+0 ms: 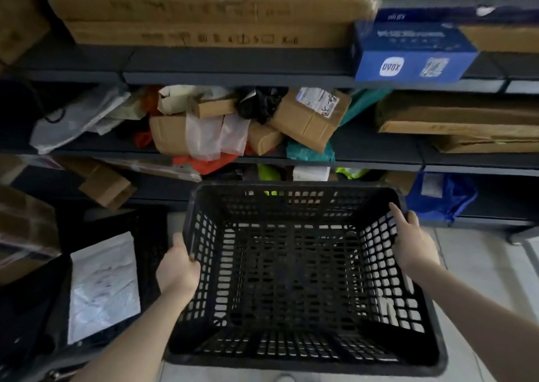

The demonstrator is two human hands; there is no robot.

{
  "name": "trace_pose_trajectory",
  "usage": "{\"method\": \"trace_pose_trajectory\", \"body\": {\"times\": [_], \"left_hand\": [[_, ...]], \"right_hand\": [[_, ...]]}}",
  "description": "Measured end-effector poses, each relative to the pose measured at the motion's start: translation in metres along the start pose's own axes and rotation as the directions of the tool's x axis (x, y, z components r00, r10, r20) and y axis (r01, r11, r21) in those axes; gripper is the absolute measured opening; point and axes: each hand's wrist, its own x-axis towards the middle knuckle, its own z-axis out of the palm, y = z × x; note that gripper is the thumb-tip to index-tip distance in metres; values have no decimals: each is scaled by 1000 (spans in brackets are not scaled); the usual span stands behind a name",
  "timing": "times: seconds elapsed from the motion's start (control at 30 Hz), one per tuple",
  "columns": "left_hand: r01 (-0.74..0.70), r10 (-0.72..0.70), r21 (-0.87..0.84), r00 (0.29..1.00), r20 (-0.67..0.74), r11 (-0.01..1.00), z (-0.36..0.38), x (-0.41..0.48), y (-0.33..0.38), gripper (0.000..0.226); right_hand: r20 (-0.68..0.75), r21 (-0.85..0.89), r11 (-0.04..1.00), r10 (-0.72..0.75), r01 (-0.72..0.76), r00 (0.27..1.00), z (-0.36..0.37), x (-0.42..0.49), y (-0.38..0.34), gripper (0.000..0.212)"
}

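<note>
Both my arms reach forward, one hand on each side.
My left hand (178,268) curls over the left rim of the crate (291,186), fingers hooked inside and knuckles up. My right hand (411,241) grips the right rim farther forward, thumb lying along the top edge and fingers curled against the wall. Both forearms are bare and angle inward from the lower corners, wrists fairly straight.

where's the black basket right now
Head view, low and centre: the basket is held between the left hand on its left rim and the right hand on its right rim, just before the shelves.
</note>
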Motion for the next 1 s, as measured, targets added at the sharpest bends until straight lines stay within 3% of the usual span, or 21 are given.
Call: {"method": "trace_pose_trajectory", "body": {"times": [0.53, 1.0], "left_hand": [[34, -35, 43, 999, 23, 998, 97, 32, 9, 34], [51, -51, 38, 999, 5, 998, 111, 50, 14, 38]], "right_hand": [[39, 35, 999, -7, 6, 999, 76, 54, 32, 91], [28, 30, 999, -16, 15, 999, 99, 70, 27, 86]]}}
